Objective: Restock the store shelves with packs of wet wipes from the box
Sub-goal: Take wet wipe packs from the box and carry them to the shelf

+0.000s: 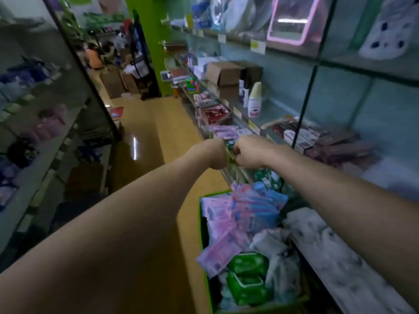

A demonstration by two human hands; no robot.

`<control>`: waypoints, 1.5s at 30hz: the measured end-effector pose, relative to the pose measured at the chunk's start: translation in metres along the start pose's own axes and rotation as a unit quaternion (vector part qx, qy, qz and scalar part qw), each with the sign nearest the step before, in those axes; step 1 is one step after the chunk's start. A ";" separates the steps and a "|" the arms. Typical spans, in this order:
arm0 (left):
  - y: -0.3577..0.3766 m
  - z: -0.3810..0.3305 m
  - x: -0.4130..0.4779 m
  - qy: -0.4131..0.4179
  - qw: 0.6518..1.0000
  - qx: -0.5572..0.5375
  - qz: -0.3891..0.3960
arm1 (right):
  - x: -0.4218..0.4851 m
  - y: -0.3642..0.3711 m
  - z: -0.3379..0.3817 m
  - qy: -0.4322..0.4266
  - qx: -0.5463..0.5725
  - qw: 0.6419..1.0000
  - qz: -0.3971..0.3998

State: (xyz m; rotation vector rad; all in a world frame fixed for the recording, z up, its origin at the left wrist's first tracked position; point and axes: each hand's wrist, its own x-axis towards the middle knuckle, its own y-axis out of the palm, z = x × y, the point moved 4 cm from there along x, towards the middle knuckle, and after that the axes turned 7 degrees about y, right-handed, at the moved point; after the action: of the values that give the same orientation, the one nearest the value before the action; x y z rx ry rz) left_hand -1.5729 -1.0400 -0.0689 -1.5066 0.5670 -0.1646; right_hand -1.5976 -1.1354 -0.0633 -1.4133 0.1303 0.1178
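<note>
Head-worn camera looks forward and down the aisle, close above the box (205,257) and outstretched forearms.

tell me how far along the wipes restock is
Done: some purple packs lie on the shelf. In hand: left hand and right hand both grip a green pack at the shelf edge. Left: the box holds a heap of unshelved packs.

Dim, greenish and motion-blurred throughout, with a glare streak on the floor (145,123) and edges bent wide-angle
</note>
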 end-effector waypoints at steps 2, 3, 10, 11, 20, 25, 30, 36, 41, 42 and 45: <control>0.026 -0.018 0.014 0.022 0.999 -0.008 0.028 | -0.003 0.025 -0.026 0.032 0.017 0.998 0.043; 0.039 -0.026 0.020 0.031 0.998 -0.023 0.039 | -0.006 0.037 -0.038 0.047 0.025 0.997 0.063; 0.121 -0.055 0.053 0.092 0.990 -0.043 0.100 | -0.015 0.112 -0.094 0.107 0.065 0.985 0.115; 0.133 -0.057 0.057 0.100 0.987 -0.040 0.116 | -0.016 0.123 -0.100 0.116 0.069 0.983 0.126; 0.210 -0.043 0.072 0.118 0.971 -0.075 0.195 | -0.022 0.218 -0.139 0.187 0.124 0.952 0.208; 0.248 -0.056 0.070 0.112 0.954 -0.139 0.240 | -0.040 0.262 -0.159 0.234 0.114 0.930 0.261; 0.282 -0.087 0.061 0.136 0.934 -0.171 0.282 | -0.054 0.291 -0.167 0.285 0.140 0.901 0.295; 0.315 -0.119 0.050 0.167 0.903 -0.202 0.339 | -0.073 0.323 -0.171 0.308 0.176 0.884 0.305; 0.329 -0.141 0.046 0.178 0.903 -0.205 0.334 | -0.080 0.334 -0.176 0.328 0.202 0.884 0.267; 0.331 -0.142 0.047 0.172 0.907 -0.211 0.321 | -0.080 0.333 -0.178 0.330 0.203 0.882 0.268; 0.335 -0.145 0.051 0.157 0.922 -0.213 0.284 | -0.080 0.333 -0.184 0.335 0.210 0.876 0.276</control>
State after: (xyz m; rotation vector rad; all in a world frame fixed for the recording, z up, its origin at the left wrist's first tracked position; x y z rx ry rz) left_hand -1.6744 -1.1645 -0.4002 -1.6749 1.3435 0.1855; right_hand -1.7337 -1.2667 -0.4031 -0.8921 1.0782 0.0575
